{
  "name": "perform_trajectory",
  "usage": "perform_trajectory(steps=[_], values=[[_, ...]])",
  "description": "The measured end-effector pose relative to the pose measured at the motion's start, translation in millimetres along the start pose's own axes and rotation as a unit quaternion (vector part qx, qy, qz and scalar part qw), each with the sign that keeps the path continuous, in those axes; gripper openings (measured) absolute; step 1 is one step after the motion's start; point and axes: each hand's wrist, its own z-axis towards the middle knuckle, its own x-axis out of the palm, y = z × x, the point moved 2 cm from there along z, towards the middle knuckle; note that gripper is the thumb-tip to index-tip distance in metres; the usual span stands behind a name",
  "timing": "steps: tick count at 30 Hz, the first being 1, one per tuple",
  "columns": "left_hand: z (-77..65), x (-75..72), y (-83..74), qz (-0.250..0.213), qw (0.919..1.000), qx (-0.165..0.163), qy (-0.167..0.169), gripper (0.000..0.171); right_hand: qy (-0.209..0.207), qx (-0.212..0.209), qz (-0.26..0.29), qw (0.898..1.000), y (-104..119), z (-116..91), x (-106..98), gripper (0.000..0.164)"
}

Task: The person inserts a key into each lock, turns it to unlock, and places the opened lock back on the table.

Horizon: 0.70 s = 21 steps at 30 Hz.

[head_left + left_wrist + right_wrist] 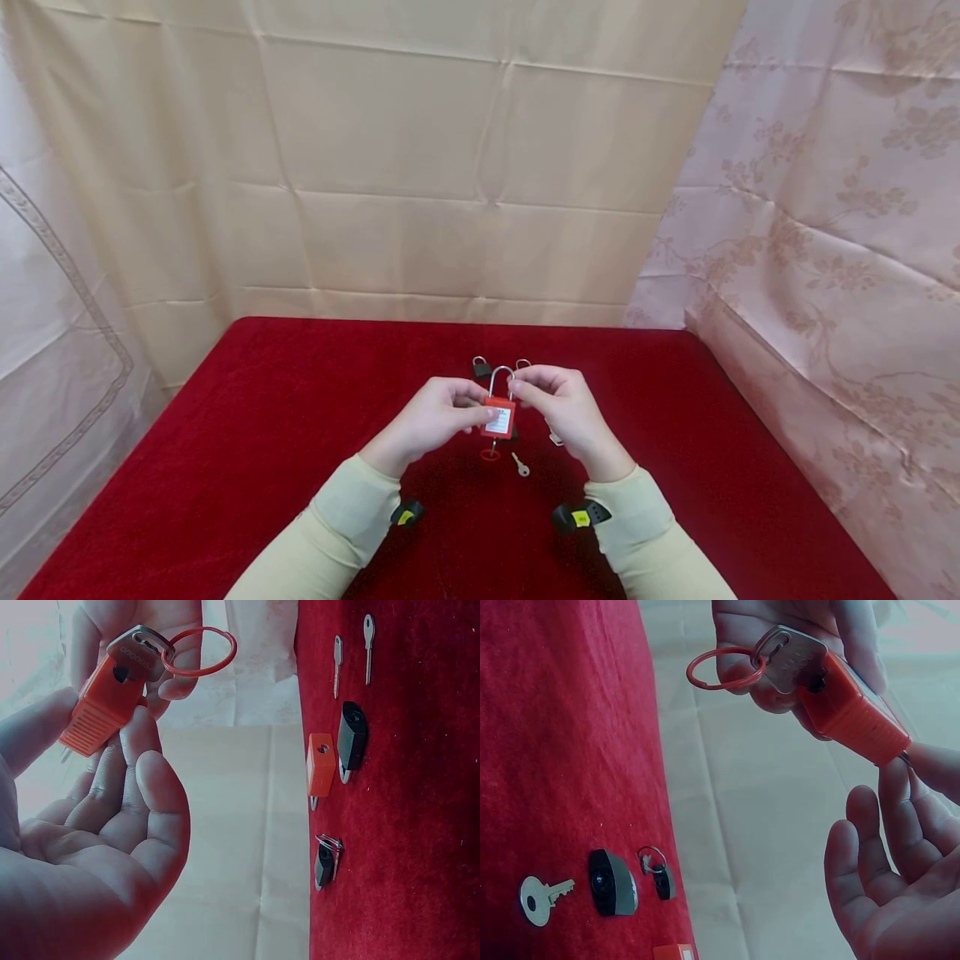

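Note:
A red padlock [498, 417] with a white label is held upright above the table, its tall metal shackle [492, 382] pointing up. My left hand [438, 414] grips its body between thumb and fingers. On the other side, my right hand [558, 408] pinches the shackle's right leg. A key [142, 654] sits in the keyhole underneath, and a red ring [234, 652] hangs from it. In the right wrist view the same key [789, 660] and ring [697, 682] show below the body. Whether the shackle is locked in cannot be told.
On the red cloth-covered table [300, 400] lie a small black padlock [482, 368] with keys on a ring, a larger black padlock [352, 739], another red padlock [322, 761] and two loose keys, one [521, 465] nearest me, another [555, 436] by my right hand. Curtains surround the table.

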Motion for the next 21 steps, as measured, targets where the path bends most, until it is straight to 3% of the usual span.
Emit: perform_trajectory(steps=[8, 21], values=[[-1.6, 0.1, -1.0, 0.004, 0.9999, -0.015, 0.002, 0.021, -0.004, -0.001, 0.009, 1.0, 3.4, -0.9, -0.9, 0.021], [-1.1, 3.8, -0.6, 0.011, 0.9998, -0.002, 0.02, 0.025, -0.017, -0.004, 0.019, 1.0, 5.5, -0.9, -5.8, 0.019]])
